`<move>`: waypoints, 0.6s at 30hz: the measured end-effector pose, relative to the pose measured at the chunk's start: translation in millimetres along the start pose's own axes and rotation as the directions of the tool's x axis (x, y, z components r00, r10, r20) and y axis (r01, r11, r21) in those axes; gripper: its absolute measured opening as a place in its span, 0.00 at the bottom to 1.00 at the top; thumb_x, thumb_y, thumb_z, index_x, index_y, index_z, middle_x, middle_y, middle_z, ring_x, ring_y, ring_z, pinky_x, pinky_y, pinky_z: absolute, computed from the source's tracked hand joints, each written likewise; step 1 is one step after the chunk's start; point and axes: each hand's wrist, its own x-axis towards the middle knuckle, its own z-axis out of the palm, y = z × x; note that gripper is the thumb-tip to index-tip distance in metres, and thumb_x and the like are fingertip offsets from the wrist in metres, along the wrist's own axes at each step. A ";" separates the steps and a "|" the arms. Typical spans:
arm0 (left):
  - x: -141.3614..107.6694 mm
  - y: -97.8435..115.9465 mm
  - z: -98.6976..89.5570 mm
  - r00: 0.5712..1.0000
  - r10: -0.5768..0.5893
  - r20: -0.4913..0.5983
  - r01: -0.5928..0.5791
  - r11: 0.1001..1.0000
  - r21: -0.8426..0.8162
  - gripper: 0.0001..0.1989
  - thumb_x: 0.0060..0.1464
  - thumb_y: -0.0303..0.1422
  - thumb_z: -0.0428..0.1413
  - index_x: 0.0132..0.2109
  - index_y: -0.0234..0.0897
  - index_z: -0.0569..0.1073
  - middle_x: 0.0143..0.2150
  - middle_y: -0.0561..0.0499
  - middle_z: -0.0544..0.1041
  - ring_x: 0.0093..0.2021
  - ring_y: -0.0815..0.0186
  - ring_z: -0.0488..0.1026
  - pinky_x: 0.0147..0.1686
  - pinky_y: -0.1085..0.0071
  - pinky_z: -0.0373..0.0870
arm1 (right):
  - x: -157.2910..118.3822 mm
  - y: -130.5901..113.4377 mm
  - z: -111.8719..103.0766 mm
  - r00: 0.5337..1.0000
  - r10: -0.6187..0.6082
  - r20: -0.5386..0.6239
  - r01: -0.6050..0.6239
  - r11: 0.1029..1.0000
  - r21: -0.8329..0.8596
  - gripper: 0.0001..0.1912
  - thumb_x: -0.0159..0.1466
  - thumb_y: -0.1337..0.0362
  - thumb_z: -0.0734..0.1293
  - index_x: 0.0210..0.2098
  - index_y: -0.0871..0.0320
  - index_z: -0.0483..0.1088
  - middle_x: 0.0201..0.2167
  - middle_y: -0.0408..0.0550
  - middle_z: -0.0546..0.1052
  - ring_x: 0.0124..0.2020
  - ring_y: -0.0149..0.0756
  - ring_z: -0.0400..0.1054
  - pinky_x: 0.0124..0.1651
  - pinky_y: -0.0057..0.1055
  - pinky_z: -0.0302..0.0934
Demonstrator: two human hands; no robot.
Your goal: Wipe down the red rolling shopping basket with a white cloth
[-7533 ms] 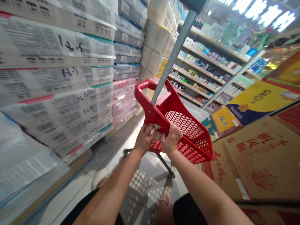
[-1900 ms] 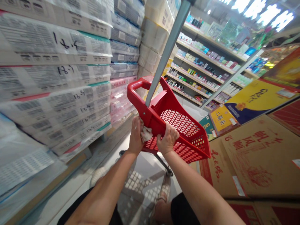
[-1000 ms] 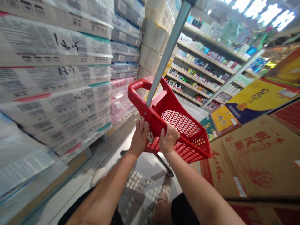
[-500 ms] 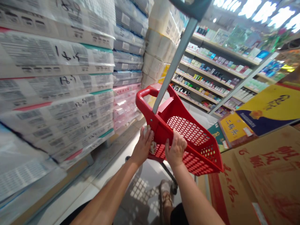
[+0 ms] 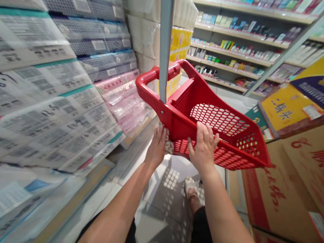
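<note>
A red plastic shopping cart [image 5: 177,114] with perforated basket walls stands in front of me. My left hand [image 5: 157,145] presses a crumpled pale cloth [image 5: 169,143] against the rear lower part of its near side. Part of that cloth is hidden under the fingers. On the near rim of the basket [image 5: 227,150] lies my right hand [image 5: 204,145], its fingers hooked over the edge and the thumb outside. A grey metal pole [image 5: 165,44] rises from beside the cart's handle. The visible inside of the basket holds nothing.
Wrapped packs with handwritten prices [image 5: 55,111] are stacked on the left, beside pink packs [image 5: 126,104]. Cardboard boxes [image 5: 286,189] and yellow cartons [image 5: 291,108] crowd the right. Shelves of small goods [image 5: 235,60] stand behind. My foot [image 5: 191,187] is on the tiled floor below.
My view has shifted, so the cart appears larger and its basket farther right. The right hand's fingers are less curled on the rim. The left hand stays on the cloth.
</note>
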 end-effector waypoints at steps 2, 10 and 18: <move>2.8 6.4 7.2 1.000 0.025 -0.007 -0.025 0.999 -0.023 0.46 0.50 0.15 0.47 0.70 0.38 0.33 0.72 0.41 0.38 0.70 0.50 0.33 0.65 0.46 0.51 | 2.0 7.1 -3.6 1.000 -0.002 0.030 0.002 1.000 0.007 0.36 0.64 0.64 0.59 0.68 0.60 0.42 0.64 0.59 0.58 0.68 0.49 0.44 0.65 0.56 0.35; 13.1 22.1 29.4 0.997 -0.023 -0.077 0.018 0.998 -0.068 0.48 0.49 0.15 0.48 0.70 0.39 0.32 0.72 0.42 0.34 0.70 0.50 0.33 0.65 0.47 0.51 | -2.2 36.8 -12.5 0.997 -0.026 0.072 0.020 0.997 0.078 0.35 0.65 0.62 0.57 0.69 0.58 0.40 0.66 0.57 0.55 0.68 0.45 0.44 0.66 0.53 0.38; 15.3 25.6 32.3 0.999 -0.040 -0.011 0.038 0.987 -0.158 0.45 0.52 0.17 0.47 0.70 0.43 0.32 0.72 0.52 0.23 0.71 0.54 0.29 0.69 0.53 0.41 | 3.4 46.1 -13.6 0.985 -0.045 0.169 0.035 0.997 0.062 0.36 0.67 0.61 0.55 0.69 0.59 0.34 0.69 0.55 0.45 0.70 0.47 0.33 0.66 0.57 0.30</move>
